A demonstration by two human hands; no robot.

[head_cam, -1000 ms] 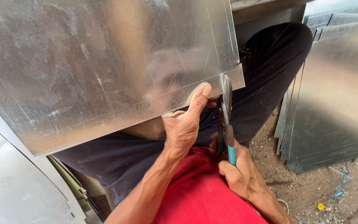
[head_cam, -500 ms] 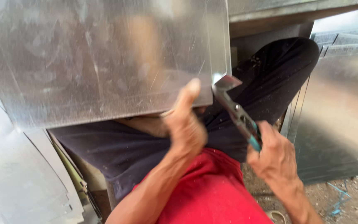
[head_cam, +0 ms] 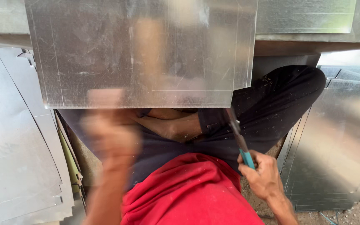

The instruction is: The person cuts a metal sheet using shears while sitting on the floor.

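A shiny sheet of galvanised metal lies flat in front of me, its near edge over my crossed legs in dark trousers. My right hand grips tin snips with blue handles, blades pointing up toward the sheet's near right corner. My left hand is blurred with motion, just below the sheet's near edge at the left, holding nothing that I can see. Whether its fingers touch the sheet cannot be told.
More cut metal sheets are stacked at the left, and other panels lean at the right. A further sheet lies at the far right. Dirt floor with scraps shows bottom right.
My left hand has let go of the sheet's right corner and swung left. The snips have come off the notch and dropped below the edge. The sheet now lies more level.
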